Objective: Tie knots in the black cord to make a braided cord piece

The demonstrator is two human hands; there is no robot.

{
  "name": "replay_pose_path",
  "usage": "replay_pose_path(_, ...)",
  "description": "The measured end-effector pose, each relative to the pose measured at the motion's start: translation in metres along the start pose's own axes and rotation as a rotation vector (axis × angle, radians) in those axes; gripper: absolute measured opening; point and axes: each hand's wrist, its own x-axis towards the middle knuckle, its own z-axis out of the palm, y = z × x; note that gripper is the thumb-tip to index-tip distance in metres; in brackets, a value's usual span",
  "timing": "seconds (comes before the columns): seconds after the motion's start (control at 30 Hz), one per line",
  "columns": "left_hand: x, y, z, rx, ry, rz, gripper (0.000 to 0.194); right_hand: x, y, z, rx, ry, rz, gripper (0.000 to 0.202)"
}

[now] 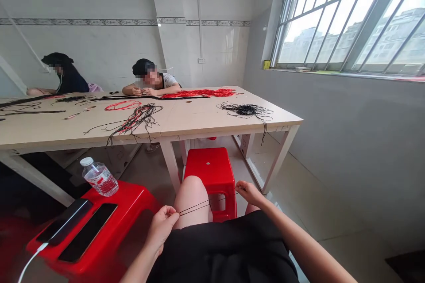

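Observation:
Between my two hands a thin black cord [195, 207] is stretched over my bare knee, running as two near-parallel strands. My left hand [162, 223] pinches one end between thumb and fingertips, left of the knee. On the other side, my right hand [247, 192] grips the far end in closed fingers, just right of a red stool [209, 168]. On the table in front, a bundle of black and red cords [141, 119] hangs partly over the near edge. A tangled pile of black cord [245, 109] lies to its right.
A long pale table [186, 119] spans the view. At left, another red stool [136, 196] carries a water bottle [101, 179] and two phones, one with a white cable [31, 258]. Across the table, a person [149, 79] leans over red cords [202, 93]; another person sits further left.

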Motion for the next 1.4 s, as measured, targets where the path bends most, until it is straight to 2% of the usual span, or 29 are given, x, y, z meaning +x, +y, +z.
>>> replay_pose_path(0.2, -0.009, 0.003, 0.0, 0.017, 0.005, 0.048, 0.014, -0.015, 0.027, 0.0, 0.036, 0.005, 0.066, 0.03)
replay_pose_path(0.33, -0.011, -0.002, 0.003, 0.029, 0.034, 0.075, 0.008, -0.013, 0.033, 0.004, 0.032, 0.017, 0.102, 0.028)
replay_pose_path(0.43, -0.013, -0.004, 0.005, 0.032, 0.048, 0.082, 0.009, -0.008, 0.014, 0.012, -0.017, 0.099, 0.115, 0.019)
replay_pose_path(0.5, -0.014, -0.004, 0.006, 0.043, 0.051, 0.072, 0.01, -0.009, -0.015, 0.027, -0.033, 0.139, 0.075, 0.018)
replay_pose_path(0.57, -0.016, -0.001, 0.007, 0.032, 0.054, 0.057, 0.011, -0.015, -0.055, 0.05, -0.007, 0.104, -0.022, 0.021)
replay_pose_path(0.67, -0.021, 0.006, 0.007, -0.014, 0.059, 0.033, 0.014, -0.032, -0.115, 0.087, 0.118, -0.128, -0.267, 0.022)
replay_pose_path(0.77, -0.028, 0.015, 0.007, -0.037, 0.043, 0.014, 0.015, -0.05, -0.153, 0.113, 0.16, -0.251, -0.251, 0.021)
replay_pose_path(0.8, -0.031, 0.017, 0.007, -0.04, 0.034, 0.008, 0.016, -0.055, -0.16, 0.118, 0.174, -0.344, -0.225, 0.02)
replay_pose_path(0.9, -0.036, 0.015, 0.008, -0.036, 0.006, -0.015, 0.017, -0.069, -0.166, 0.13, 0.309, -0.742, -0.206, 0.017)
replay_pose_path(0.93, -0.037, 0.013, 0.008, -0.03, 0.0, -0.019, 0.017, -0.073, -0.165, 0.133, 0.349, -0.827, -0.182, 0.016)
replay_pose_path(0.97, -0.038, 0.009, 0.008, -0.023, -0.005, -0.016, 0.018, -0.075, -0.163, 0.136, 0.368, -0.859, -0.142, 0.014)
replay_pose_path(1.07, -0.037, -0.003, 0.007, -0.006, 0.0, 0.009, 0.017, -0.078, -0.158, 0.144, 0.284, -0.753, -0.047, 0.013)
replay_pose_path(1.23, -0.031, -0.013, 0.009, -0.032, 0.03, 0.02, 0.017, -0.076, -0.159, 0.141, 0.073, -0.578, -0.154, 0.016)
replay_pose_path(1.3, -0.029, -0.015, 0.011, -0.007, 0.044, 0.027, 0.016, -0.076, -0.162, 0.137, 0.003, -0.555, -0.18, 0.019)
replay_pose_path(1.4, -0.028, -0.018, 0.013, 0.021, 0.05, 0.054, 0.015, -0.077, -0.165, 0.134, -0.056, -0.607, -0.247, 0.022)
